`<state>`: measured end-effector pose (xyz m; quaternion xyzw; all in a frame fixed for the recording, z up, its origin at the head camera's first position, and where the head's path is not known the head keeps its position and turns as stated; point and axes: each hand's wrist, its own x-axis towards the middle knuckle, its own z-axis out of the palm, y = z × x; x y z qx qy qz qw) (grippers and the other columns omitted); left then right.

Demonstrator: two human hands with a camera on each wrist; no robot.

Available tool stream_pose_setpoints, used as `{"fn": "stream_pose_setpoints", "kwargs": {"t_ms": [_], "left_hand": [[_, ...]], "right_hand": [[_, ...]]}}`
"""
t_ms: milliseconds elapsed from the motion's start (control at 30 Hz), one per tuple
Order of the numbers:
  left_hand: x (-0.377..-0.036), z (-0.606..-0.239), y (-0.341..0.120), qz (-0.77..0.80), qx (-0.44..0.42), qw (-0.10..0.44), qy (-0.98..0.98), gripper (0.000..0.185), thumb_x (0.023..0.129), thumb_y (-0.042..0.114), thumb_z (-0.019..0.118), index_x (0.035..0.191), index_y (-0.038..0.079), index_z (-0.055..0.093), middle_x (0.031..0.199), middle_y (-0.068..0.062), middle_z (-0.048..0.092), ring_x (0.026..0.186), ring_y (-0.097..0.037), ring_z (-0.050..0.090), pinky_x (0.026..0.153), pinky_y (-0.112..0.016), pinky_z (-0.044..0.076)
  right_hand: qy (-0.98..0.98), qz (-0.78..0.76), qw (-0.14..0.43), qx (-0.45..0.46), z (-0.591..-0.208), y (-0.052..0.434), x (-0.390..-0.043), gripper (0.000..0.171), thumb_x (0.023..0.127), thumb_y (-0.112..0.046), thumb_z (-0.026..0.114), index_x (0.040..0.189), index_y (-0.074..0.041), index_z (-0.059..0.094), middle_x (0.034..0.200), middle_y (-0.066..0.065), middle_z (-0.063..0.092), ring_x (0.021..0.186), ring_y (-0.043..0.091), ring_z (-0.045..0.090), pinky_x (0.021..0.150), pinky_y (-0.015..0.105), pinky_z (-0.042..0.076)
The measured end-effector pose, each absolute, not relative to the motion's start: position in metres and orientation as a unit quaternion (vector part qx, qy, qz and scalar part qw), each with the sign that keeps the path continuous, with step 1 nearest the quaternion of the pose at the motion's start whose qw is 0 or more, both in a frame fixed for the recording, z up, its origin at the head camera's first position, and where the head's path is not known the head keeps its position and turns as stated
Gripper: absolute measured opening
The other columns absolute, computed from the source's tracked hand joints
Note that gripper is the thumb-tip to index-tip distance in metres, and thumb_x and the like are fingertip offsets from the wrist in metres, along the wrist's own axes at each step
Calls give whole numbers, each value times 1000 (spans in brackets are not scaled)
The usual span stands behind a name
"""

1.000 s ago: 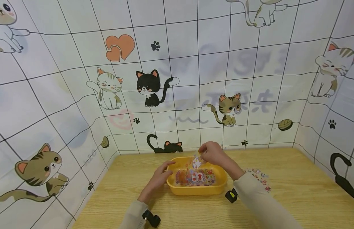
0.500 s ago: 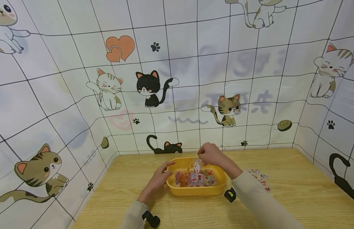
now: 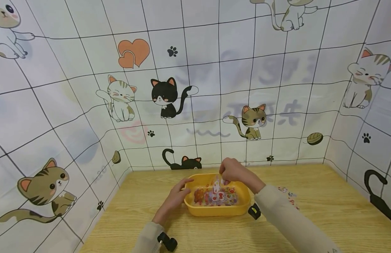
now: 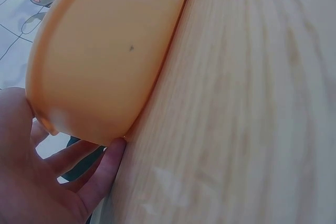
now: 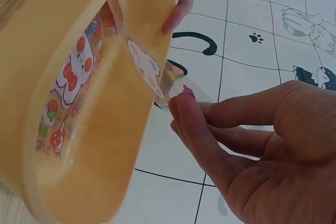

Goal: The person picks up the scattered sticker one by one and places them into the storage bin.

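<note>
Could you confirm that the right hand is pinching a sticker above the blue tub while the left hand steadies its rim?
The tub is not blue: the head view shows a yellow tub. The right hand does pinch a sticker above it while the left hand steadies its rim.

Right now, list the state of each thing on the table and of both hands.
yellow tray: upright on the table, holding stickers
sticker sheet: pinched at its top edge, hanging into the tray
left hand: holding the tray's left end
right hand: pinching the sticker sheet above the tray
patterned sheet: lying flat, right of the tray
</note>
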<state>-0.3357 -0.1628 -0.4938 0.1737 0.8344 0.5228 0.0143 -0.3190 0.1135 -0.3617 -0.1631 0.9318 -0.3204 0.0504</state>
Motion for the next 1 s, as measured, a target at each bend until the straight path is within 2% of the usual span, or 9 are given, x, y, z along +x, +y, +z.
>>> {"fn": "stream_pose_setpoints", "kwargs": {"t_ms": [133, 367, 533, 700, 833, 933, 1000], "left_hand": [[-336, -493, -163, 521, 177, 14, 835, 44, 102, 14, 52, 146, 15, 57, 160, -19, 44, 143, -47, 45, 99, -52, 55], [-336, -493, -162, 529, 186, 22, 828, 45, 102, 13, 52, 147, 11, 55, 154, -26, 47, 127, -42, 59, 86, -41, 60], [-338, -493, -162, 538, 180, 29, 823, 45, 102, 13, 51, 147, 13, 55, 151, -25, 50, 123, -39, 63, 85, -40, 61], [-338, -494, -163, 537, 181, 28, 823, 44, 103, 14, 51, 147, 12, 55, 150, -26, 51, 120, -36, 63, 84, -39, 61], [-338, -494, -163, 534, 182, 23, 825, 44, 103, 15, 52, 147, 13, 56, 152, -25, 50, 123, -37, 62, 88, -42, 60], [-333, -489, -162, 532, 182, 16, 827, 44, 103, 14, 51, 146, 12, 56, 156, -24, 46, 134, -45, 54, 96, -49, 57], [-331, -488, -162, 530, 183, 15, 828, 44, 103, 14, 51, 146, 12, 56, 159, -24, 44, 140, -48, 48, 96, -49, 57]], "right_hand": [[931, -320, 62, -166, -362, 114, -321, 32, 88, 11, 60, 117, 10, 72, 118, 29, 72, 59, 20, 71, 56, 27, 58], [936, -304, 65, -167, -362, 116, -325, 24, 90, 8, 59, 106, 7, 77, 98, 20, 76, 60, 20, 70, 60, 32, 61], [939, -290, 68, -174, -364, 118, -328, 25, 88, 12, 58, 104, 7, 77, 96, 18, 76, 61, 20, 69, 62, 34, 62], [944, -267, 79, -176, -365, 119, -332, 23, 86, 13, 59, 93, 5, 79, 80, 13, 76, 58, 19, 69, 62, 34, 62], [948, -251, 88, -173, -367, 118, -335, 22, 86, 12, 61, 81, 3, 80, 72, 11, 74, 54, 18, 67, 56, 28, 58], [950, -243, 95, -174, -369, 118, -336, 25, 85, 13, 60, 68, 2, 75, 56, 4, 62, 47, 16, 58, 48, 23, 48], [951, -238, 98, -174, -370, 117, -337, 24, 85, 12, 61, 66, 3, 73, 52, 4, 57, 46, 15, 55, 47, 25, 50]]}}
